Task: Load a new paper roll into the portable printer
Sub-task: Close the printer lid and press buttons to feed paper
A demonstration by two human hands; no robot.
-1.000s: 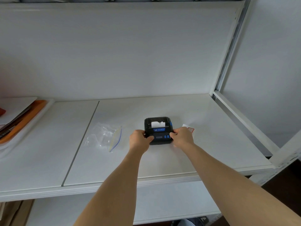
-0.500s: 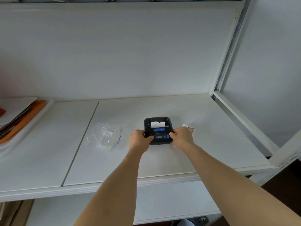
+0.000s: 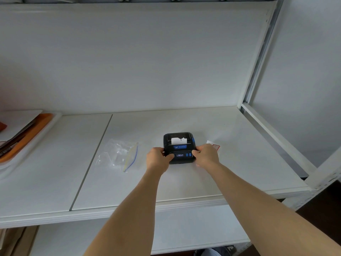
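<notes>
on the white shelf (image 3: 239, 163) sat the printer (image 3: 179, 147), my left hand (image 3: 157, 159) and right hand (image 3: 206, 155) gripping its sides. paper (image 3: 178, 140) poked from its slot, so i judged the roll loaded and the lid shut, leaving little besides checking the feed.

Small black portable printer (image 3: 179, 148) sits on the white shelf board (image 3: 239, 154), L hand (image 3: 157, 158) on its left side, R hand (image 3: 206, 155) on its right. Clear zip plastic bag (image 3: 118, 154) lies left of it, small white card w/ red edge (image 3: 214, 145) just behind R hand. Orange flat tray (image 3: 27, 137) far left.
</notes>
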